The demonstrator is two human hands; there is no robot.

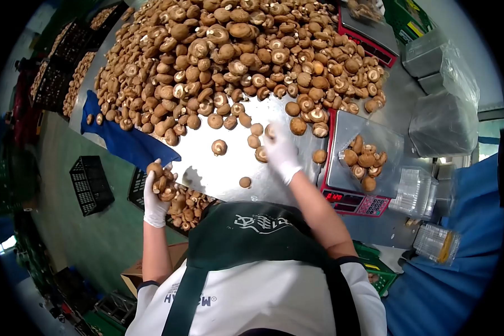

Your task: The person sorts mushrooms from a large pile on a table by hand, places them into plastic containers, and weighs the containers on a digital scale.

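Note:
My left hand [154, 203], in a white glove, is closed around several brown shiitake mushrooms [163, 182] near the table's front edge. Over the metal table [218, 176], my gloved right hand [282, 154] is smeared by motion. A shiitake mushroom [270, 131] shows at its fingertips and another mushroom [261, 154] lies beside them; I cannot make out whether either is gripped. Two single mushrooms, one stem up [219, 147] and a smaller one [245, 182], lie between my hands. To the right, a red scale [333, 162] bears a clear plastic container with several mushrooms [366, 159].
A large mushroom heap [229, 50] covers the table's far side. Beneath my left hand is a crate of mushrooms [187, 208]. Blue cloth [120, 143] hangs over the left edge. Clear containers [414, 193] and a second scale [369, 42] stand right; a black crate [91, 185] is on the floor.

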